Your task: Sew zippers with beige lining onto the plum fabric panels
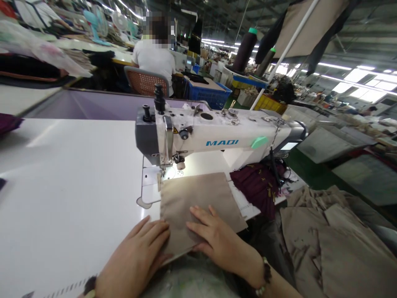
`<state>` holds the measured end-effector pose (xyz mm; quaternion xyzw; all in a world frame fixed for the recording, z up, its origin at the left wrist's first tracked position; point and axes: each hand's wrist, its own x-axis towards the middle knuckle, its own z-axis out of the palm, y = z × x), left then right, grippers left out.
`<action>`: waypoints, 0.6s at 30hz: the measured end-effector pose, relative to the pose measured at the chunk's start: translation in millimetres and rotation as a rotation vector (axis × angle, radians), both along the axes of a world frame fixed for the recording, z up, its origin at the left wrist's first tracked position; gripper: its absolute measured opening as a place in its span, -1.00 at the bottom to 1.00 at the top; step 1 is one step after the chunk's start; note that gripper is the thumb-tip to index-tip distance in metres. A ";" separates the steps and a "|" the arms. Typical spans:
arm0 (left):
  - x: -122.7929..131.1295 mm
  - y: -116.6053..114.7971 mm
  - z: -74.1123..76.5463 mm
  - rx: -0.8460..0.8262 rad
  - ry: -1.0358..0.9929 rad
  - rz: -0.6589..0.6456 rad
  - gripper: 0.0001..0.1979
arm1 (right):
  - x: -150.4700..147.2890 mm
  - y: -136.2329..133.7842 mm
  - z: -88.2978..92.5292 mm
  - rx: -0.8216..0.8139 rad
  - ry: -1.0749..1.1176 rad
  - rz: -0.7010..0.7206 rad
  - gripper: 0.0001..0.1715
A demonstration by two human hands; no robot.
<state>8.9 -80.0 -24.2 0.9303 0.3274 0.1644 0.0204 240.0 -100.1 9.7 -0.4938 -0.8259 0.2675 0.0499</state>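
Observation:
A flat taupe fabric panel (198, 194) lies on the sewing machine bed, its far left corner close to the needle and presser foot (163, 171). My left hand (136, 252) is at the panel's near left corner, fingers together over the edge and thumb low by the front edge, gripping the cloth. My right hand (220, 240) rests on the near right part of the panel with its fingers spread; the thumb is at the front edge. The white sewing machine (223, 132) stands just beyond the panel, its lamp lighting the needle area.
Burgundy pieces with zippers (257, 184) lie right of the panel. A heap of taupe fabric (335, 240) is at the right. The white tabletop (68, 186) extends left. Behind the machine are a blue crate (207, 93), thread cones (245, 51) and a seated person (155, 58).

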 end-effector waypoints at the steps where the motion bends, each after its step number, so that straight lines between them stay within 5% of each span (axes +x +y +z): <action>1: -0.3 0.3 2.6 -0.015 -0.002 0.026 -0.79 | 0.2 1.6 2.7 -0.019 0.032 -0.005 -0.53; 5: -2.6 -1.3 9.6 -0.107 -0.033 0.094 -0.78 | 5.7 7.1 13.7 -0.037 0.116 -0.098 -0.81; 9: -0.3 -4.3 9.3 -0.195 -0.112 0.152 -0.74 | 4.4 15.6 16.8 -0.025 -0.017 -0.175 -0.75; 18: 2.1 0.1 2.9 -0.373 -0.258 0.347 -0.82 | -4.5 38.5 9.4 0.019 -0.340 -0.070 -0.78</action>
